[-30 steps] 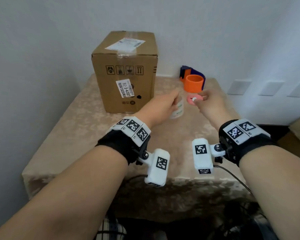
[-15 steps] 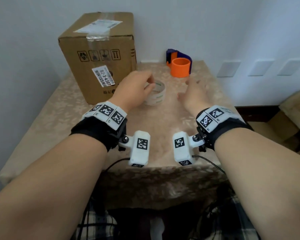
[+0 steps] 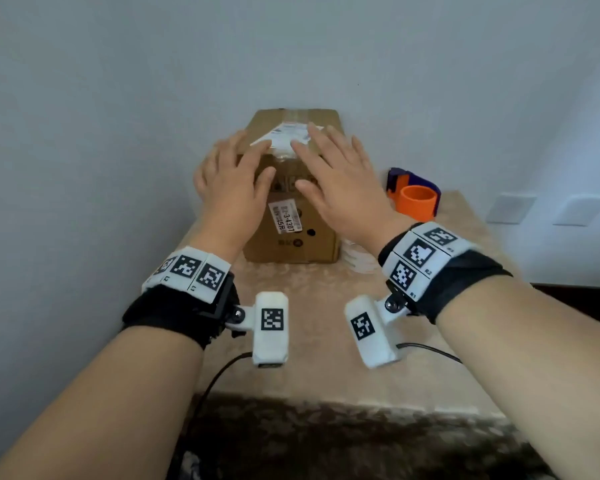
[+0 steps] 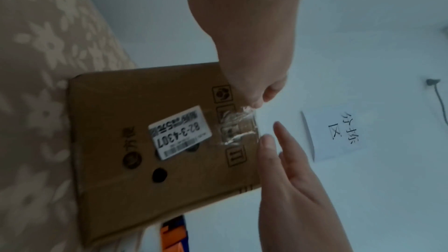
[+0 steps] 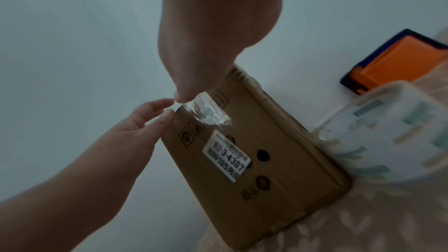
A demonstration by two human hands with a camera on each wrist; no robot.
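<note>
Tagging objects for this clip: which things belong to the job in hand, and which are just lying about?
In the job: cardboard box; clear tape strip over its top edge; left hand and right hand, both spread on the box top.
Lying about: tape roll; orange tape dispenser.

The left hand [image 3: 234, 183] and right hand [image 3: 342, 183] are covering the top front edge of the cardboard box [image 3: 291, 245]. The right wrist [image 3: 426, 259] is hiding most of the tape roll [image 3: 359, 260]; frame edges are cropping the tape dispenser [image 5: 400, 60] in both wrist views.
</note>
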